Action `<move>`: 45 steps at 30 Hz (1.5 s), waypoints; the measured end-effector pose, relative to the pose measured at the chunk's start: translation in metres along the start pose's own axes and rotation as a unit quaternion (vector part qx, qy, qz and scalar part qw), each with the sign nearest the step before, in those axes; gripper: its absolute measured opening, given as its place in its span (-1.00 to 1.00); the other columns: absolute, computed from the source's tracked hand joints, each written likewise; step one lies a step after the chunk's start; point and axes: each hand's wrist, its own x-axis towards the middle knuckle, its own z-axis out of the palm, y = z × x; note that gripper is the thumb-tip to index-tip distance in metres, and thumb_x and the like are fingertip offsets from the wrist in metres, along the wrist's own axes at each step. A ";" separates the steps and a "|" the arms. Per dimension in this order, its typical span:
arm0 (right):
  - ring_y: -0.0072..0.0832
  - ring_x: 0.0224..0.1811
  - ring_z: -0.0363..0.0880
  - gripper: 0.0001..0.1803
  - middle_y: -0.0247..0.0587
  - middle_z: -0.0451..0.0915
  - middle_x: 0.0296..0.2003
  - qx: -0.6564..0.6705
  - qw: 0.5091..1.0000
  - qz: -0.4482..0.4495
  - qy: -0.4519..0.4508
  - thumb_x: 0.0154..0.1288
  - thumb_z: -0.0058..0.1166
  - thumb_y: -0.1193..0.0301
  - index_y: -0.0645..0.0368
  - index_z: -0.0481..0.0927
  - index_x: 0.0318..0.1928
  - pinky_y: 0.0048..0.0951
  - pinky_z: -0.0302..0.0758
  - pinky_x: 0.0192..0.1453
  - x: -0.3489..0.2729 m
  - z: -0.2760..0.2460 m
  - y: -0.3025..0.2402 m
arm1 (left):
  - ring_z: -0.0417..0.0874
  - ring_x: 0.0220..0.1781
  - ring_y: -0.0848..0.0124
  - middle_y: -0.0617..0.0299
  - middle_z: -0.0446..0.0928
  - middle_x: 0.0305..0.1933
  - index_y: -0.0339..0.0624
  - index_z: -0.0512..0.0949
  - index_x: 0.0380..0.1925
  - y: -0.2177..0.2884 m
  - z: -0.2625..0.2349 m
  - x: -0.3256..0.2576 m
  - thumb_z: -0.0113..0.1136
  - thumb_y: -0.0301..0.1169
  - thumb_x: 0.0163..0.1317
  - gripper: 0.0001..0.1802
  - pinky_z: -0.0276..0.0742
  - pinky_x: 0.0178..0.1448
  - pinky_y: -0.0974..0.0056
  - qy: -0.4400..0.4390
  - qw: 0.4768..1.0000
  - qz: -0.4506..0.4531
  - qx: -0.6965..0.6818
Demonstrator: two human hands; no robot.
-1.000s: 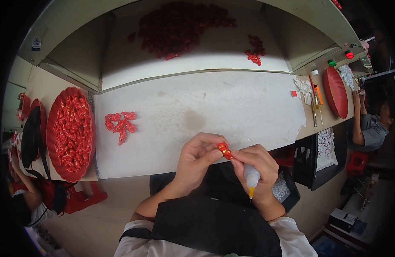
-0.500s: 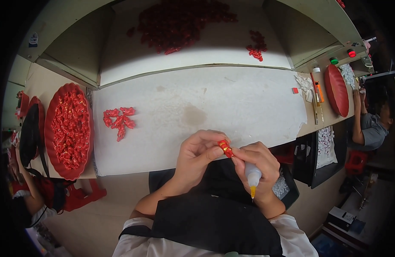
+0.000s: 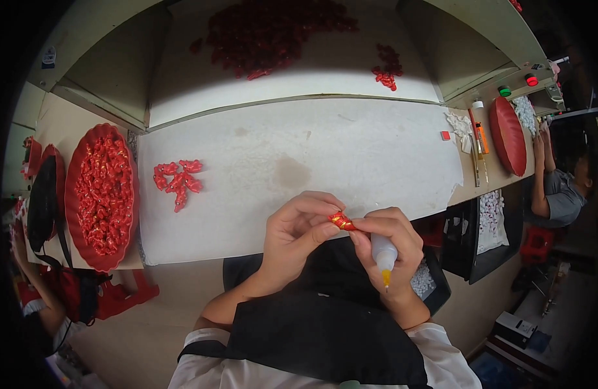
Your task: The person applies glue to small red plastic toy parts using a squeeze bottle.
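Observation:
Between both hands, above the near edge of the white-covered table (image 3: 241,214), is a small shiny red figurine with gold marks (image 3: 341,221). My left hand (image 3: 291,233) pinches its left end between thumb and fingertips. At its other end, the thumb and forefinger of my right hand (image 3: 402,243) touch or grip it. That same right hand also holds a small translucent needle-tip bottle (image 3: 384,249) in its curled fingers, with the yellowish nozzle angled down toward me. To the left lies a little group of similar red figurines (image 3: 178,181).
A red scalloped tray (image 3: 71,214) heaped with red figurines stands at left. Ahead, a shaded booth (image 3: 130,71) holds a large red pile and a smaller one. At right are brushes (image 3: 475,142), a red tray (image 3: 506,136) and a black bin (image 3: 460,249). Other people work on both sides.
The figurine has been turned in my fingers and now lies more sideways. My right hand has shifted slightly, with the bottle's nozzle pointing more steeply down.

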 end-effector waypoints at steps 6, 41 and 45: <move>-0.51 -0.49 0.44 -0.83 -0.16 0.48 -0.49 0.025 0.999 0.036 -0.010 -0.11 0.14 0.67 0.28 0.53 -0.41 -0.62 0.36 -0.40 -0.001 0.000 0.000 | 0.45 -0.13 0.39 0.05 0.38 -0.14 -0.34 0.43 -0.31 -0.002 0.001 -0.002 0.06 -0.68 0.03 -0.82 0.41 -0.05 0.35 0.012 0.997 0.045 0.063; -0.52 -0.50 0.46 -0.78 -0.14 0.50 -0.44 0.016 0.998 0.053 0.008 -0.12 0.14 0.69 0.27 0.52 -0.36 -0.60 0.38 -0.43 -0.004 -0.015 0.030 | 0.52 -0.23 0.29 0.07 0.46 -0.30 -0.32 0.50 -0.35 0.059 -0.059 0.014 0.08 -0.70 -0.06 -0.79 0.45 -0.14 0.36 0.054 0.769 0.097 0.629; -0.46 -0.48 0.49 -0.80 -0.15 0.50 -0.45 0.010 0.997 0.068 0.027 -0.13 0.16 0.67 0.27 0.52 -0.38 -0.57 0.40 -0.42 -0.011 -0.027 0.032 | 0.47 -0.23 0.18 0.06 0.45 -0.31 -0.28 0.49 -0.31 0.085 -0.067 0.001 0.09 -0.70 -0.12 -0.72 0.37 -0.13 0.26 0.036 0.630 0.126 0.766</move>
